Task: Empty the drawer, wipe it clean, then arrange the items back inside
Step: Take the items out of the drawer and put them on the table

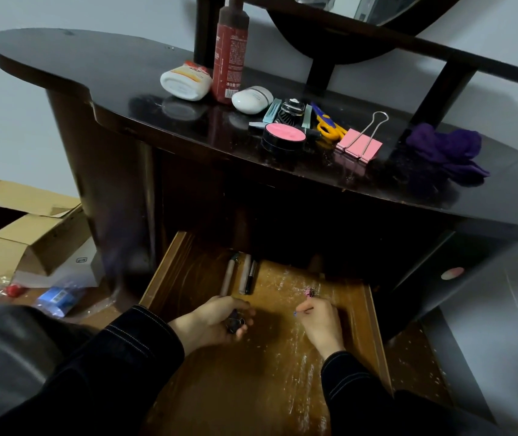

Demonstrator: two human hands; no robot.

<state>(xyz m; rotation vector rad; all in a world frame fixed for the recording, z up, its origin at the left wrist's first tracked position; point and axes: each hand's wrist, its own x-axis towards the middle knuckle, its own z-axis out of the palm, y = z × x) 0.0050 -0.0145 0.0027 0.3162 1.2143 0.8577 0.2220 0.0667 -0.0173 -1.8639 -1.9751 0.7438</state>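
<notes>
The drawer (374, 335) stands pulled out beneath the dark worktop (100, 67), its scratched wooden floor in full view, and both hands reach down into it. The left hand (216, 322) lies near the drawer's left side, its grip curled round a small bunch of dark binder clips (235, 322) cupped in the palm. The right hand (322, 322) is well over to the right, thumb and forefinger closed in a pinch on a small blue-tipped item (295, 313); what that is cannot be told. A tiny pink clip (308, 292) lies on the drawer floor just beyond the right hand's fingertips, apart from them. Three slim pens (245, 275) lie side by side at the back of the drawer, just beyond the left hand. Up on the worktop sit a white bottle (185, 81) on its side, an upright red bottle (231, 58), a white oval case (251, 99), a black compact with a pink lid (284, 138), scissors (330, 124) with yellow handles, a large pink binder clip (360, 144) and a crumpled purple cloth (446, 152) at the right end. An open cardboard box (15, 221) lies on the floor to the left.
</notes>
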